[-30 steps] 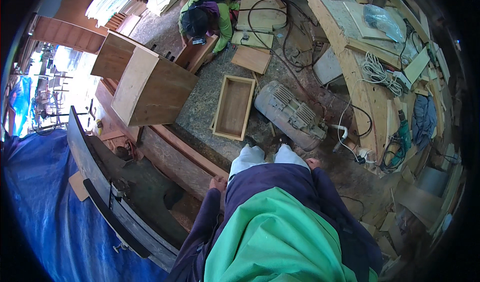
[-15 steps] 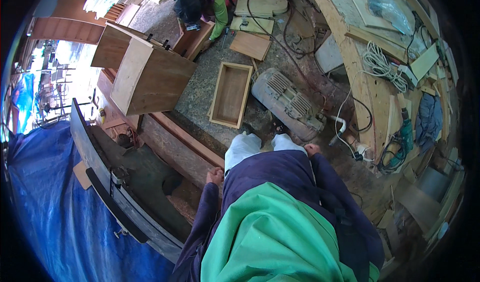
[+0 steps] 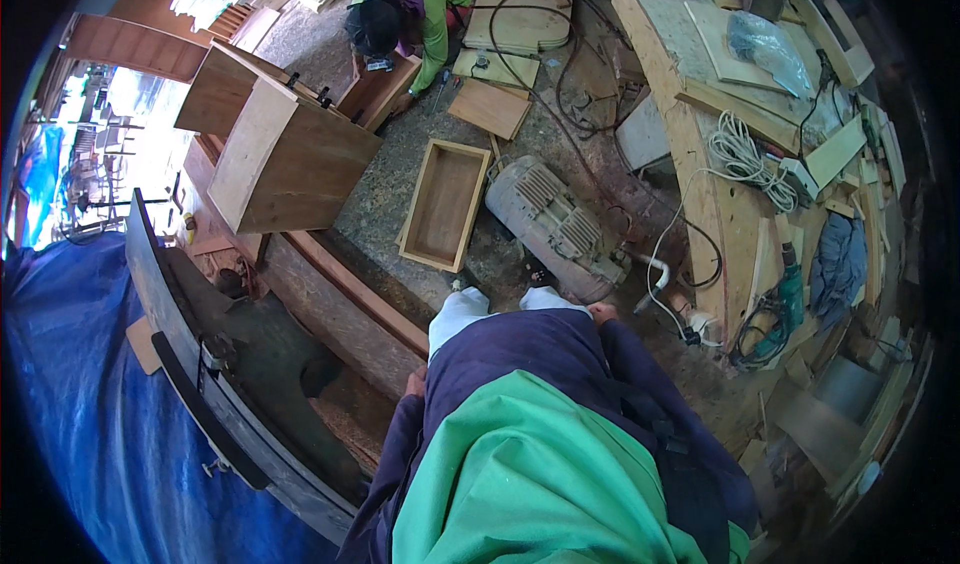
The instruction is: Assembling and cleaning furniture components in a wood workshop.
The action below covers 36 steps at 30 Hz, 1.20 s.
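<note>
My left hand (image 3: 416, 382) hangs low beside my left thigh, next to the long timber rail of the machine. Most of its fingers are hidden against my dark clothing. At my other hip is my right hand (image 3: 603, 312), nearest to the big grey electric motor (image 3: 555, 226) on the floor; its fingers are largely out of sight too. I see no object in either hand. Ahead of my feet lies an open wooden drawer box (image 3: 446, 206), its inside facing up. A wooden cabinet (image 3: 295, 159) stands beyond it to the left.
A crouching person (image 3: 432, 32) in green handles another drawer (image 3: 376, 94) beside the cabinet. Dark hoses (image 3: 567, 39) and loose boards (image 3: 490, 109) lie on the floor. The right-hand workbench (image 3: 690, 154) carries a coiled cable (image 3: 745, 159) and a green drill (image 3: 790, 299). Blue tarpaulin (image 3: 90, 384) covers the left.
The view has shifted slightly, with the drawer box and motor now lower and further left. Both my hands have drawn in closer to my body. The other person stays crouched at the drawer.
</note>
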Available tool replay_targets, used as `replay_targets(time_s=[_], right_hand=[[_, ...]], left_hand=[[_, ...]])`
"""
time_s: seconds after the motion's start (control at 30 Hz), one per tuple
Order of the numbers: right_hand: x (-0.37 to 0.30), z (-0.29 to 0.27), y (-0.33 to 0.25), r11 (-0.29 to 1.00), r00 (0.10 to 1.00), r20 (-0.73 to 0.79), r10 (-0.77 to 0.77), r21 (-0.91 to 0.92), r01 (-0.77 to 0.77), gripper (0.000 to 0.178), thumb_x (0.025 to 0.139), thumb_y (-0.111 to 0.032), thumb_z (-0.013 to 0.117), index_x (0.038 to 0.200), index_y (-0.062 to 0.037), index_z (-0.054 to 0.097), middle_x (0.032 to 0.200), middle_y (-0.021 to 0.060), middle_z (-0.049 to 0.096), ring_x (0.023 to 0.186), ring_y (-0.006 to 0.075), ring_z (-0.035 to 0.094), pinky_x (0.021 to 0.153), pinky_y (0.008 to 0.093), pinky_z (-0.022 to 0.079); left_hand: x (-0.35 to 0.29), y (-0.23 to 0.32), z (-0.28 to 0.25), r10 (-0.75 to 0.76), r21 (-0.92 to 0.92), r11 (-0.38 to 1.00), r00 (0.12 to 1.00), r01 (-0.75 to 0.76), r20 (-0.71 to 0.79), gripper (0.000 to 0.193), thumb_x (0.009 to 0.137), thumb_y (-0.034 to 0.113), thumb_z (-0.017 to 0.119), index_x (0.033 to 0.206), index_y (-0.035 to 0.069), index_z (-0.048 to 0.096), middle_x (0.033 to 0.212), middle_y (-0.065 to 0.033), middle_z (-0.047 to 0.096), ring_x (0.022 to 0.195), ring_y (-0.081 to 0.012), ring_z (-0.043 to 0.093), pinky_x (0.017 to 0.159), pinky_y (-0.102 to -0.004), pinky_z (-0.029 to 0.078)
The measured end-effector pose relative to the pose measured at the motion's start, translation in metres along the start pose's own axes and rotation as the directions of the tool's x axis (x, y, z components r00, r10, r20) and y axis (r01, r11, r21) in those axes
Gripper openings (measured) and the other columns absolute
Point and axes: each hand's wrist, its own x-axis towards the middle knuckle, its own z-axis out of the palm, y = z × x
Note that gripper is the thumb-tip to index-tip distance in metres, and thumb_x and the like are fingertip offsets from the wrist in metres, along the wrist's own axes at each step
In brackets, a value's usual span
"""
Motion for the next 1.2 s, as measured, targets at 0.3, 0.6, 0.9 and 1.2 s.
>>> replay_targets(time_s=[0.3,0.6,0.9,1.2], right_hand=[[0.034,0.031,0.014,0.988,0.989,0.027,-0.147,-0.044,0.148,0.017,0.073,-0.025,0.060,0.078,-0.0107,0.068,0.076,0.0081,0.065,0.071,0.0180,0.062,0.067,0.0304,0.048],[0.014,-0.002,-0.012,0.996,0.998,0.044,-0.036,-0.077,0.039,0.025,0.071,-0.031,0.060,0.078,-0.0087,0.068,0.075,0.0099,0.065,0.071,0.0215,0.062,0.067,0.0324,0.049],[0.021,-0.006,0.002,0.986,0.994,0.083,-0.067,-0.149,0.078,0.031,0.073,-0.037,0.059,0.081,-0.0088,0.068,0.080,0.0084,0.065,0.074,0.0242,0.062,0.070,0.0343,0.048],[0.015,-0.017,0.004,0.990,0.992,0.094,-0.087,-0.099,0.096,0.027,0.073,-0.032,0.059,0.085,-0.0091,0.067,0.081,0.0103,0.064,0.078,0.0225,0.061,0.071,0.0332,0.047]], left_hand=[[-0.034,0.072,0.009,0.141,-0.300,0.952,0.957,-0.061,0.254,0.035,0.084,0.008,0.050,0.117,-0.002,0.048,0.111,-0.0148,0.056,0.101,-0.0202,0.053,0.090,-0.0328,0.041],[-0.028,0.038,0.009,0.089,-0.290,0.957,0.964,-0.014,0.250,0.033,0.083,0.009,0.050,0.114,-0.002,0.050,0.108,-0.0150,0.057,0.099,-0.0215,0.055,0.088,-0.0334,0.042],[-0.039,0.009,-0.005,-0.016,-0.274,0.959,0.977,0.075,0.212,0.032,0.083,0.010,0.051,0.112,-0.002,0.052,0.105,-0.0151,0.058,0.097,-0.0228,0.056,0.087,-0.0340,0.043],[-0.055,-0.012,-0.016,-0.154,-0.257,0.946,0.971,0.198,0.181,0.031,0.082,0.010,0.051,0.110,-0.003,0.053,0.102,-0.0153,0.060,0.095,-0.0241,0.057,0.085,-0.0346,0.045]])
